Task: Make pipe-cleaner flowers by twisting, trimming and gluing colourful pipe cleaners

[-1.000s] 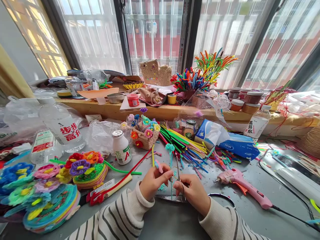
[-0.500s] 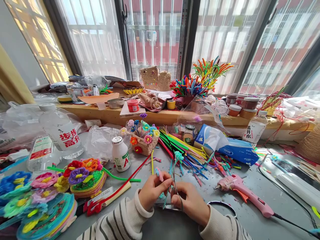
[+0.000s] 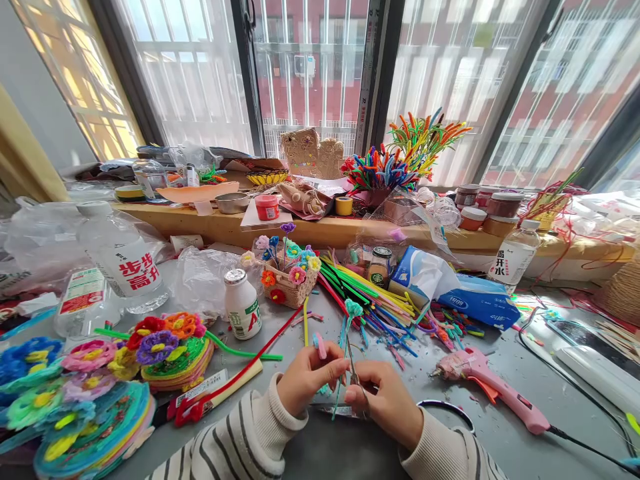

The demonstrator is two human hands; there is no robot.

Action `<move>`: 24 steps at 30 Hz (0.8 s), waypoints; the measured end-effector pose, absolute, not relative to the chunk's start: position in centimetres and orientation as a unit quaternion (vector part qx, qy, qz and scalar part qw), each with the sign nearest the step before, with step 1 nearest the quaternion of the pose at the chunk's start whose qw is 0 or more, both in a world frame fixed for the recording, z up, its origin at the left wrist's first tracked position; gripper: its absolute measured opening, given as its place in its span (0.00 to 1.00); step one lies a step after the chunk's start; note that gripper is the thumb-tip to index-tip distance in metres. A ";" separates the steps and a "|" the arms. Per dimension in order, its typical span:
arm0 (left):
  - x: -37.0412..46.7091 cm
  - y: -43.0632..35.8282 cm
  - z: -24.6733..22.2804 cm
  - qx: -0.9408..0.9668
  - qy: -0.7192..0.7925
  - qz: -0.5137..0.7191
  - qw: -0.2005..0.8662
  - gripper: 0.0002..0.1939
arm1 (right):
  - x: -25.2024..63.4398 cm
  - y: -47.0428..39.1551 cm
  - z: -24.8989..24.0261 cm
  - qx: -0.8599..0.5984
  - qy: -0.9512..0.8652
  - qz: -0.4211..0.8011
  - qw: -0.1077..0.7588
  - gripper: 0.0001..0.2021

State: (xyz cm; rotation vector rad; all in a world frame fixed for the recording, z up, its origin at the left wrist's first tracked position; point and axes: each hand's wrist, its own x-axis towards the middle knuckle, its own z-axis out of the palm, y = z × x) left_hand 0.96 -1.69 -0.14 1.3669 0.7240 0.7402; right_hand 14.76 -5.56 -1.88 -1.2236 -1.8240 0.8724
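Observation:
A small turquoise flower (image 3: 353,309) stands upright on thin wire stems above my fingertips. My left hand (image 3: 313,377) pinches the stem, and a short pink piece (image 3: 320,345) sticks up between its fingers. On the other side of the stem, my right hand (image 3: 387,399) has its thumb and fingers closed on the thin wire. A turquoise strand (image 3: 337,399) hangs down between the two hands. Below them a shiny metal object lies on the table, partly hidden.
A pink glue gun (image 3: 493,387) lies at the right with its cord. A white bottle (image 3: 242,305), a flower basket (image 3: 290,283) and bundled pipe cleaners (image 3: 367,290) stand beyond my hands. Fuzzy flower pieces (image 3: 95,427) lie at the left.
The flower has tilted slightly left and lower, and the turquoise strand's lower end has shifted right. Both hands keep their pinch. The view has shifted slightly.

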 end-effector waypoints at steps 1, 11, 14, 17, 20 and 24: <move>1.0 -1.7 -0.1 0.598 0.320 0.328 0.657 0.13 | 14.8 -5.7 -1.8 -0.467 -0.720 0.355 0.370 0.27; 1.1 -1.8 0.1 0.569 0.316 0.342 0.677 0.15 | 14.8 -5.9 -1.8 -0.446 -0.741 0.375 0.334 0.28; 1.1 -1.9 0.1 0.578 0.316 0.337 0.673 0.15 | 14.9 -5.9 -1.8 -0.447 -0.736 0.373 0.345 0.28; 1.1 -1.8 -0.2 0.584 0.318 0.337 0.666 0.15 | 14.9 -5.8 -2.0 -0.454 -0.727 0.361 0.368 0.26; 1.0 -1.5 -0.5 0.586 0.315 0.342 0.663 0.14 | 14.8 -5.7 -2.3 -0.474 -0.706 0.353 0.390 0.25; 0.9 -1.4 -0.5 0.579 0.316 0.347 0.667 0.13 | 14.5 -5.6 -2.5 -0.491 -0.682 0.373 0.394 0.25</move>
